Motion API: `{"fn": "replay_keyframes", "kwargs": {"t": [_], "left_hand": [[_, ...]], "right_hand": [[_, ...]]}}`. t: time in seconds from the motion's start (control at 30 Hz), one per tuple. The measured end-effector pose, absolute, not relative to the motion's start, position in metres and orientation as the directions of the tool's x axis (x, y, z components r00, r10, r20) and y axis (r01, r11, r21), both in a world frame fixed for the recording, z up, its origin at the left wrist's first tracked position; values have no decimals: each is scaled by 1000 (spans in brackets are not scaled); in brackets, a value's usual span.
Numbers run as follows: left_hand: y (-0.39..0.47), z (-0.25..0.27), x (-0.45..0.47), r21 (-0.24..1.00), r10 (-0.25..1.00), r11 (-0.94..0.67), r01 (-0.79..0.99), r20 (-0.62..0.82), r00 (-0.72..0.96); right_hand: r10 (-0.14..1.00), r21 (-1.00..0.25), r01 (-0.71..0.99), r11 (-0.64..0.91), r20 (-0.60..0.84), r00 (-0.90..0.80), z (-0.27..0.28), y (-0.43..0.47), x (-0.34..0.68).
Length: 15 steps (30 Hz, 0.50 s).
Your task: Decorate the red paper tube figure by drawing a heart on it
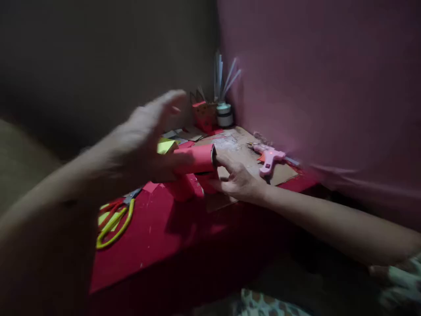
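Mid-frame, right hand [241, 181] has the red tube [197, 158] pinched at its end; left hand [140, 126] is spread wide, contact too blurry. Gentle pressure avoids crushing it, imo.

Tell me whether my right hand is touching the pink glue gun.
Apart. The head view shows a plain gap, with cardboard visible between the right hand and the pink glue gun.

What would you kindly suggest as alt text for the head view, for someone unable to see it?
A person's blurred left hand and right hand are at a red tube above a red table. Scissors lie at the left; a pink glue gun lies on cardboard farther right.
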<state>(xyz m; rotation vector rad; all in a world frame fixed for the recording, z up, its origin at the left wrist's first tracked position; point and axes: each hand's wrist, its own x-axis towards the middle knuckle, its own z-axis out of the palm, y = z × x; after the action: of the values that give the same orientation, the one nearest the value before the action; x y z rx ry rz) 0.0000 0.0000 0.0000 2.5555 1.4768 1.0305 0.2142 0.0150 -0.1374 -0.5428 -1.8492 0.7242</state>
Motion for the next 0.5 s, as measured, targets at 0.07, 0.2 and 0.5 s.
{"fn": "replay_keyframes", "kwargs": {"t": [0.07, 0.2, 0.5], "left_hand": [[-7, 2, -19, 406, 744, -547, 732, 636, 204], [-19, -10, -43, 758, 745, -357, 546, 584, -324], [-12, -66, -55, 894, 963, -120, 432, 0, 268]], "right_hand": [[647, -683, 53, 729, 661, -381, -137, 16, 213], [652, -676, 113, 729, 634, -416, -136, 17, 211], [630, -634, 142, 760, 667, -398, -139, 21, 212]]}}
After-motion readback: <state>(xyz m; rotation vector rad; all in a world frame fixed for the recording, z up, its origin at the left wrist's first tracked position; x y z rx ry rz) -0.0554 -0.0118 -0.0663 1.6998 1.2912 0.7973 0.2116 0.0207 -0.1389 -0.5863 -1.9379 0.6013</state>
